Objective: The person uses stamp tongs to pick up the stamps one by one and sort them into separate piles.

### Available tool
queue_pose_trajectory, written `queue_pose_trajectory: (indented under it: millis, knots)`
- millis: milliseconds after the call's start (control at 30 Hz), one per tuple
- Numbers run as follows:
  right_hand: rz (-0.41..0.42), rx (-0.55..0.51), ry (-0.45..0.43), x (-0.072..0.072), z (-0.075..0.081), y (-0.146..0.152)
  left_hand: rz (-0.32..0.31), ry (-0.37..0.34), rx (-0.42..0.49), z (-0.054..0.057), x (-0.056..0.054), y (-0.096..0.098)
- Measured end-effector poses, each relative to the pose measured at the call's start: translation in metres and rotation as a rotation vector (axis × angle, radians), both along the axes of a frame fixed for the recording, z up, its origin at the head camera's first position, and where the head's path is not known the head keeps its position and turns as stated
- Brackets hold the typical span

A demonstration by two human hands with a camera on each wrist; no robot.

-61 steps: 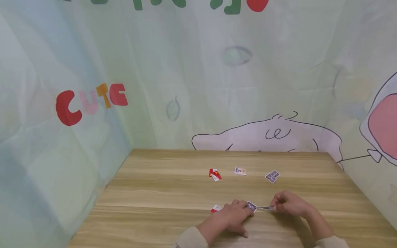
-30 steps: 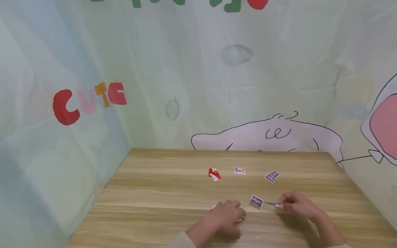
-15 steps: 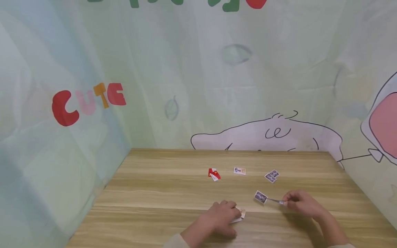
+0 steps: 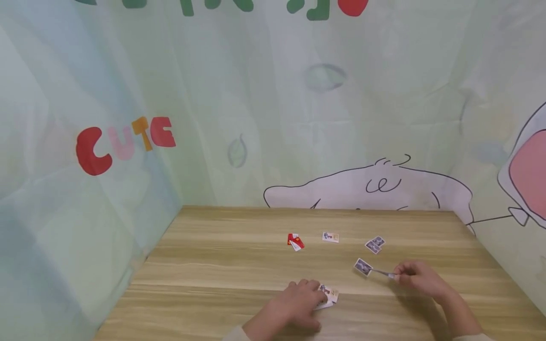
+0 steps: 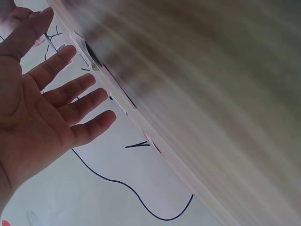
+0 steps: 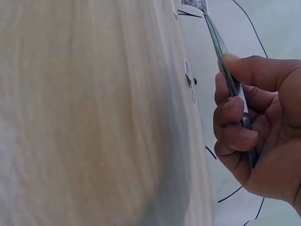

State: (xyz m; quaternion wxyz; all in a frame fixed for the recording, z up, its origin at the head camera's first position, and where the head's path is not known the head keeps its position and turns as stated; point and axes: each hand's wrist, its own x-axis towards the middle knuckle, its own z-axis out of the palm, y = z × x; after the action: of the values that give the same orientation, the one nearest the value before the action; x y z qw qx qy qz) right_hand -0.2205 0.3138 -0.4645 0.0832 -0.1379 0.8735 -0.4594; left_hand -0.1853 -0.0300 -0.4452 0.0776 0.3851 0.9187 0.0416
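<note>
My right hand (image 4: 422, 280) grips metal tweezers (image 6: 217, 42) between thumb and fingers, their tips pointing left. The tips pinch the edge of a small dark-patterned, white-bordered card (image 4: 362, 267), raised over the table in the head view. In the left wrist view, my left hand (image 5: 42, 113) has its fingers spread and extended, with nothing gripped. From the head view it is low over the near table, overlapping a few small cards (image 4: 331, 293), one printed with a coloured picture; part of them is hidden behind the fingers.
Farther back on the wooden table (image 4: 213, 265) lie overlapping red and white cards (image 4: 295, 242), a single picture card (image 4: 330, 237) and two overlapping dark-patterned cards (image 4: 375, 245). A printed cloth backdrop (image 4: 239, 94) stands behind and along the left side.
The dark card, held in the tweezers, has come away from beside my left hand and moved right and farther back. My left hand has shifted slightly left, uncovering the picture card.
</note>
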Motion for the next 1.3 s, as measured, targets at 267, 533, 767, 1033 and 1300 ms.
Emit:
queue_pose_trajectory:
  millis: [267, 533, 767, 1033, 1300]
  knots:
    - [-0.035, -0.038, 0.012, 0.0, -0.002, 0.003, -0.001, 0.03, 0.006, -0.001, 0.004, -0.005]
    - [-0.106, -0.015, 0.031, 0.0, -0.003, 0.004, -0.004, 0.045, 0.035, -0.002, 0.003, -0.014]
    - [-0.141, -0.026, 0.049, -0.002, -0.002, 0.006, -0.004, -0.01, 0.045, -0.002, 0.002, -0.019]
    - [-0.202, 0.02, 0.061, -0.001, -0.004, 0.009, -0.001, 0.003, 0.051, -0.004, 0.005, -0.026]
    - [-0.254, 0.034, 0.032, -0.003, -0.005, 0.015, -0.047, 0.07, 0.05, -0.006, 0.002, -0.031]
